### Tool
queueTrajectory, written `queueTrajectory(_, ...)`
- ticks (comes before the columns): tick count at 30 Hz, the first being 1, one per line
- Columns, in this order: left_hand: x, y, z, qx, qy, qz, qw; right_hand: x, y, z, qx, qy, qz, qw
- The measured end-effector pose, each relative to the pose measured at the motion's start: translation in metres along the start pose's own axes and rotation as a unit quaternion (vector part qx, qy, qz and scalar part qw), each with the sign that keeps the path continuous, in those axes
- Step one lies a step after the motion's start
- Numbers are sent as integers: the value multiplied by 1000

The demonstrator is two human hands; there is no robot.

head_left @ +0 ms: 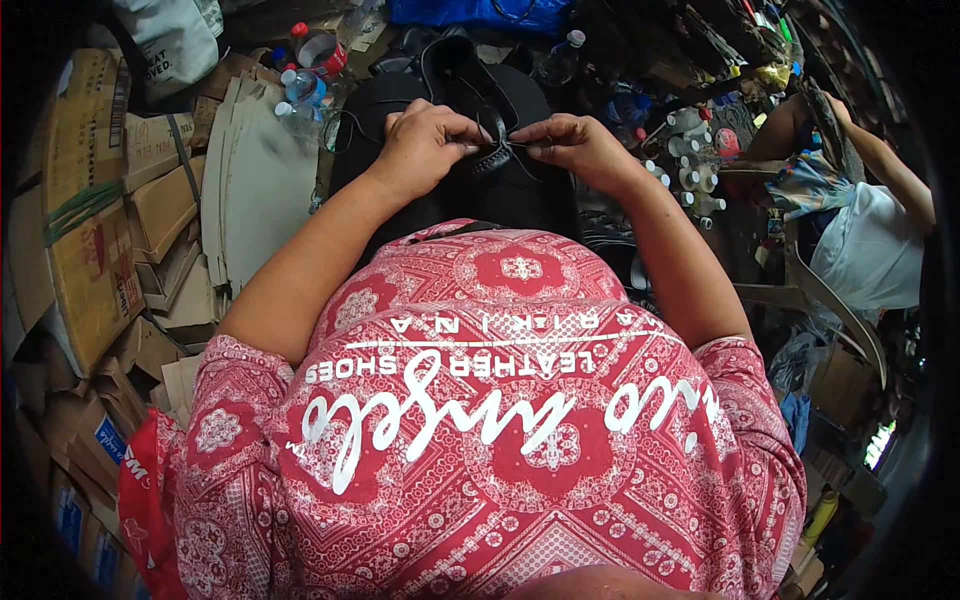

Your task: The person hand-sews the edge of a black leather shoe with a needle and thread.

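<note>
A black shoe upper (470, 72) with a curved, open rim lies across my black-clothed lap, its stitched end towards me. My left hand (420, 150) is closed in a pinch of thumb and forefinger at the left of this stitched end. Opposite it, my right hand (582, 150) pinches from the right, its fingertips a short way from the left ones. Between them runs thin black thread (503, 143), hard to trace against the dark material. Both hands appear to grip this thread; whether a needle is there is too small to tell.
Cardboard boxes (160, 215) and a grey flat panel (245, 190) stand at the left. Plastic bottles (690, 165) cluster right of my lap, others (305, 85) at the upper left. A blue bag (480, 12) lies ahead. Another person (870, 240) is at the far right.
</note>
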State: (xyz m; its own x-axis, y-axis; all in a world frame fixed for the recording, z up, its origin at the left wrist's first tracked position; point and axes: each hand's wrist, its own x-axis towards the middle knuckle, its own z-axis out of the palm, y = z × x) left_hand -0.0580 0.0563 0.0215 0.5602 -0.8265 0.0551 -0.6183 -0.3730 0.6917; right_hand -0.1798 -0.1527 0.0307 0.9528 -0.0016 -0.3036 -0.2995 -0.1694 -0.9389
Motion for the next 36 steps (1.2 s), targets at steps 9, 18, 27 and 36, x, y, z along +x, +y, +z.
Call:
queueTrajectory(9,-2,5,-9,-24,44,29,998,-9,-19,2,-236,19,-66,969)
queueTrajectory(18,2,10,3,11,-1,-47,999,2,4,8,83,9,37,996)
queueTrajectory(27,27,24,-13,53,-116,19,992,18,-2,-1,-54,-8,32,998)
queueTrajectory(36,18,19,-27,37,-158,-24,986,-3,21,-20,67,15,12,998)
